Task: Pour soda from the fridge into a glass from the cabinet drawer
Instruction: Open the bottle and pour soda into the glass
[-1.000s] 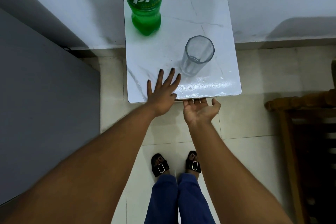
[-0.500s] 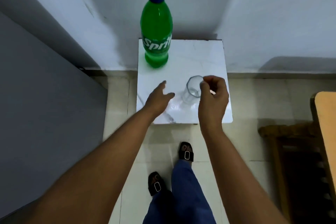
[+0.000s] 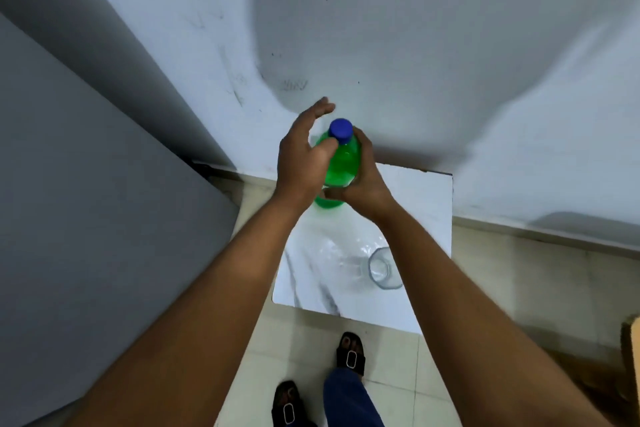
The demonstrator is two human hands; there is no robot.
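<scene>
A green soda bottle [image 3: 343, 163] with a blue cap [image 3: 341, 130] stands upright at the far left corner of the small white marble table [image 3: 429, 211]. My right hand [image 3: 363, 184] is wrapped around the bottle's body from the right. My left hand [image 3: 303, 156] rests against the bottle's left shoulder, thumb on the green plastic just below the cap, fingers stretched out and apart. The cap is on. A clear empty glass [image 3: 382, 269] stands upright near the table's front right, partly hidden behind my right forearm.
A grey appliance side [image 3: 86, 218] fills the left. The white wall [image 3: 415, 45] rises directly behind the table. A wooden piece of furniture [image 3: 632, 357] shows at the right edge. My feet in black sandals [image 3: 351, 355] stand on the tiled floor before the table.
Both hands rose from the glass and the table front to the bottle. The right hand let go of the glass and closed on the bottle. The view tilted up.
</scene>
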